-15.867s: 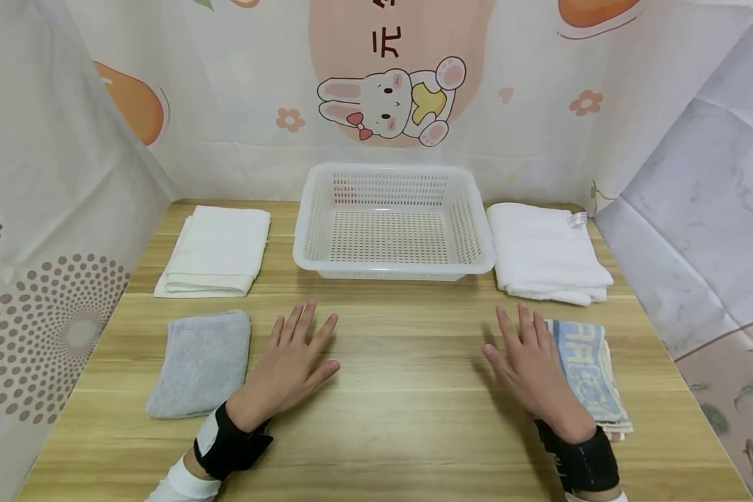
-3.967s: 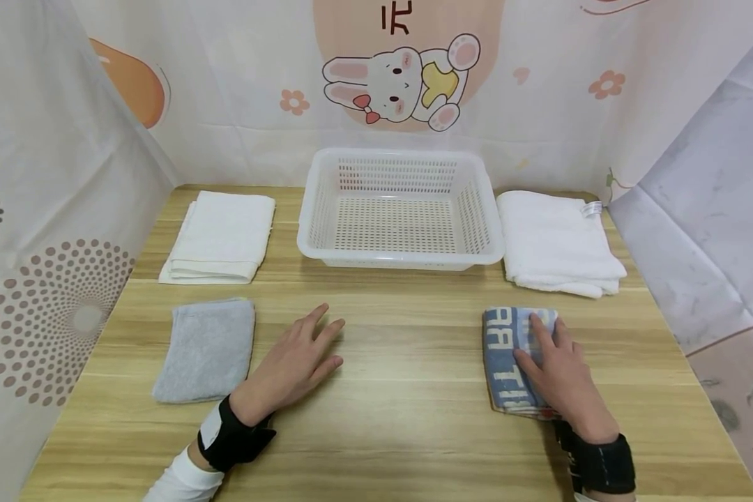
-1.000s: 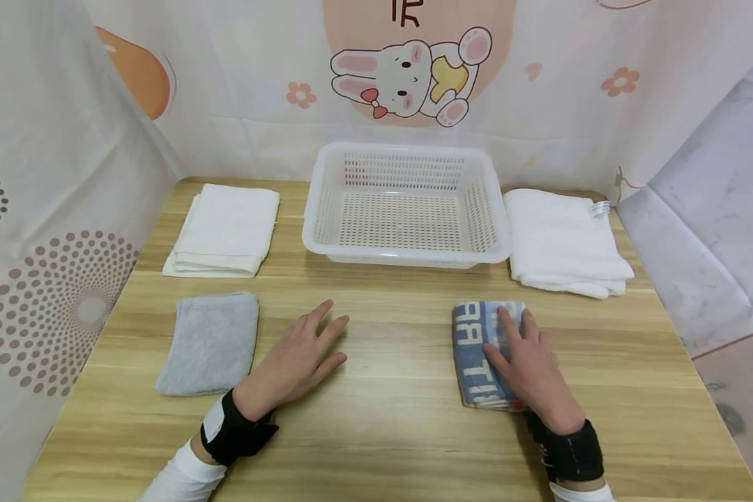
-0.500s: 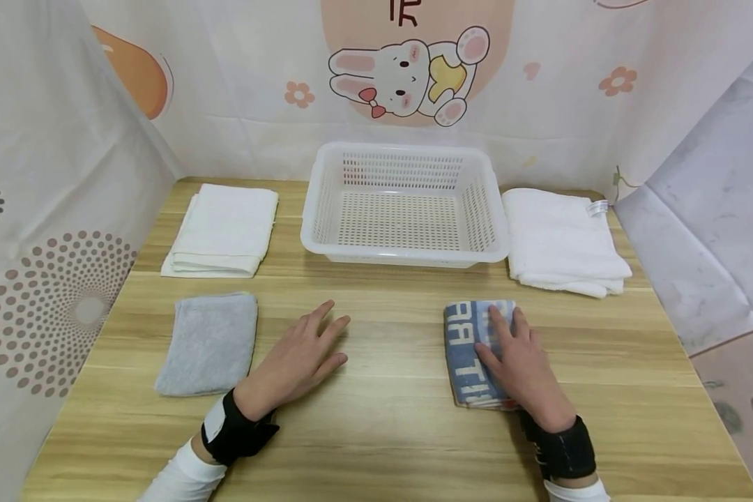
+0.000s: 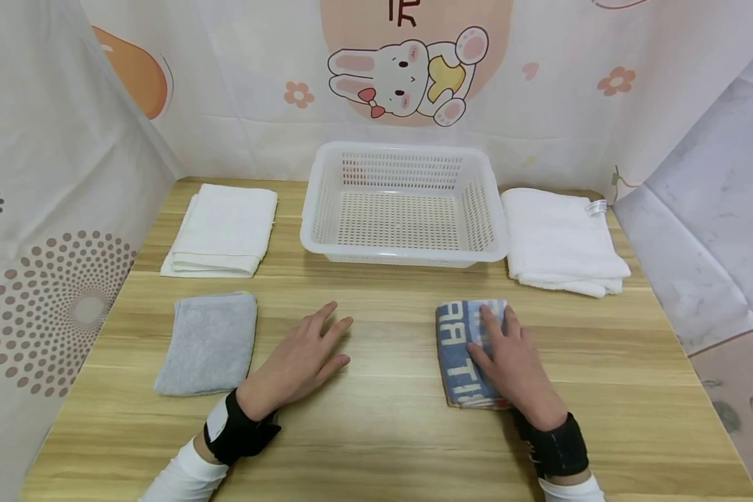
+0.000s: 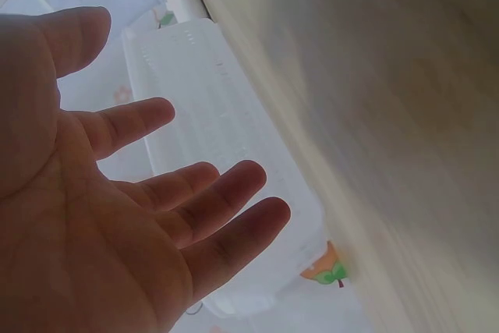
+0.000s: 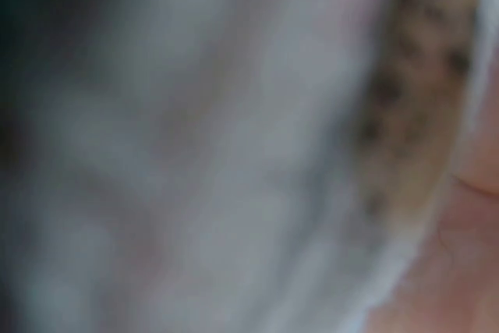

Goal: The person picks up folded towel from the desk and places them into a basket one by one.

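My right hand (image 5: 516,369) rests on a folded blue towel (image 5: 454,352) with pale lettering, right of the table's middle. Its fingers are spread across the towel's top, covering the right part. Very close, blurred cloth (image 7: 234,146) fills the right wrist view, beside a strip of palm (image 7: 468,255). On the left, my left hand (image 5: 298,359) is spread with relaxed fingers and holds nothing. A folded grey towel (image 5: 210,341) lies just left of it. In the left wrist view, the left palm (image 6: 86,224) and its separated fingers show plainly.
A white perforated plastic basket (image 5: 404,254) stands at the back centre of the wooden table (image 5: 376,446). Folded white towels lie either side: one white towel (image 5: 226,226) at back left, another white towel (image 5: 561,240) at back right, close against the basket. Printed curtains (image 5: 251,84) hang behind.
The right hand has slid the blue towel leftward from the table's right side, and over the last second it shifted a little further left. The left hand has barely moved.
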### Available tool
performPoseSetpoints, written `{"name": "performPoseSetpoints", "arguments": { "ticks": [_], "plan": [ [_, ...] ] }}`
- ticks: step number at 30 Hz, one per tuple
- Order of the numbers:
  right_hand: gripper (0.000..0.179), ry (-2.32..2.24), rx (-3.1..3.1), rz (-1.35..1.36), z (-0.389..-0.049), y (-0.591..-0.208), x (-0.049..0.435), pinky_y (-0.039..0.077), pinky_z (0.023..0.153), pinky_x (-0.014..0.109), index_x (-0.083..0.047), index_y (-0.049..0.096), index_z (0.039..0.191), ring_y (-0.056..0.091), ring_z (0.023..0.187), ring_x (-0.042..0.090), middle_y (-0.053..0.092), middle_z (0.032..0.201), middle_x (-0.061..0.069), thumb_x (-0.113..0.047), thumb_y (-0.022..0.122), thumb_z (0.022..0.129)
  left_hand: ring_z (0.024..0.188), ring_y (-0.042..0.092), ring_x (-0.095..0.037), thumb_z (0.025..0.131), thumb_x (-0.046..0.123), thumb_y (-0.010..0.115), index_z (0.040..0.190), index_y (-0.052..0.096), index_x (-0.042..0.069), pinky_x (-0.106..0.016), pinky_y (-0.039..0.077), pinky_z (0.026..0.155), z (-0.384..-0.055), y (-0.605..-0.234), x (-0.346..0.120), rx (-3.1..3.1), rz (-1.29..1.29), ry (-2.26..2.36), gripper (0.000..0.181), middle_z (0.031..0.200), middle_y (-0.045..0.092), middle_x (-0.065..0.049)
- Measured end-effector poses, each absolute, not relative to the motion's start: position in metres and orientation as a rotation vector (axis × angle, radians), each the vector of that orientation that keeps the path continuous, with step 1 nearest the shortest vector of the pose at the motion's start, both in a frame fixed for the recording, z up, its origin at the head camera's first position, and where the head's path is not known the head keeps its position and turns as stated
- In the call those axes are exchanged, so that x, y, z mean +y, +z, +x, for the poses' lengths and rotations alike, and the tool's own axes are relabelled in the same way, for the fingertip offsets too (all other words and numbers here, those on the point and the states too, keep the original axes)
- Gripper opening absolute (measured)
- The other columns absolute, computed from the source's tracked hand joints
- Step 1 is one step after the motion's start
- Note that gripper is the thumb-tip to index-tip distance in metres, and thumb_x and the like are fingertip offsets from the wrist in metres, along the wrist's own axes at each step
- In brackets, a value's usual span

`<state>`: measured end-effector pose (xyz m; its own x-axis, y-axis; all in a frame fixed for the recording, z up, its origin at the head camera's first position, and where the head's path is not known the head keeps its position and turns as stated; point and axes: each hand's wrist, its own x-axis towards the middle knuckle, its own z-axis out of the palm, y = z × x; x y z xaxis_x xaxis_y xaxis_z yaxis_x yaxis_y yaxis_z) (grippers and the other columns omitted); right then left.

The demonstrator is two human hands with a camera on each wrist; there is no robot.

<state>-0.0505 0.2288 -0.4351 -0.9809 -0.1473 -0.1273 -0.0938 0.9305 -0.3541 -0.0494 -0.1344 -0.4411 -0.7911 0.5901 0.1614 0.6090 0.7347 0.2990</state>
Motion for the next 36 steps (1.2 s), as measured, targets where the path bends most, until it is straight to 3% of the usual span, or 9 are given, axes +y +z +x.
{"name": "performPoseSetpoints", "arguments": {
  "ticks": [36],
  "plan": [
    [0.071,-0.518,2.952,-0.254,-0.052,-0.438,0.213,0.038,0.094,0.071,0.003,0.032,0.152,0.036,0.122,0.067,0.020,0.148,0.045,-0.028,0.064,0.097,0.123,0.052,-0.042,0.098,0.034,0.063,0.144,0.048,0.011,-0.054,0.048,0.095,-0.050,-0.440,-0.127,-2.886,-1.008,-0.573,0.054,0.150,0.037,-0.026]
  ]
}}
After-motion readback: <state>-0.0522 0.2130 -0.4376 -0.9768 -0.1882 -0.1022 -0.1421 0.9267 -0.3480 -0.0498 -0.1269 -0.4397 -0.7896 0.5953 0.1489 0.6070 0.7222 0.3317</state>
